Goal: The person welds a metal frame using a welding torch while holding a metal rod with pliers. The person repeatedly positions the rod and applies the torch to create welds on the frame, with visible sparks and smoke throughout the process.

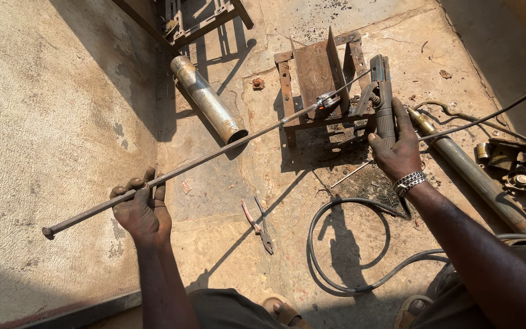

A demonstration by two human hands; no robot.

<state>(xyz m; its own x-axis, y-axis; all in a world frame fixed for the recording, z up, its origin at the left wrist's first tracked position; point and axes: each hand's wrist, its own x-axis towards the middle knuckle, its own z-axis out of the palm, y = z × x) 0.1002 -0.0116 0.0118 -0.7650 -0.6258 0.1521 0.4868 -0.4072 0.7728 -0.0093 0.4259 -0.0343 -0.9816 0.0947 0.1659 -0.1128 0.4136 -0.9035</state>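
Fig.: Positioning for a tack weld, seen from the head cam. L hand (144, 210) has its grip closed round the near end of a long steel rod (171, 172); the rod runs diagonally up-right, its far tip resting on a rusty angle-iron frame (319, 76) that stands on the concrete floor (56, 109). R hand (399, 152) has its grip wrapped on the electrode holder (385, 97), whose thin electrode reaches toward the rod tip. Judged step: aligning rod w/ frame before striking an arc; next move calls for holding the rod steady and bringing the electrode tip onto the joint. Hard to make out: whether the electrode touches the joint; the contact pt is small and glary. Cable (342, 244) runs off frame at right; pliers (262, 224) lie apart on the floor.
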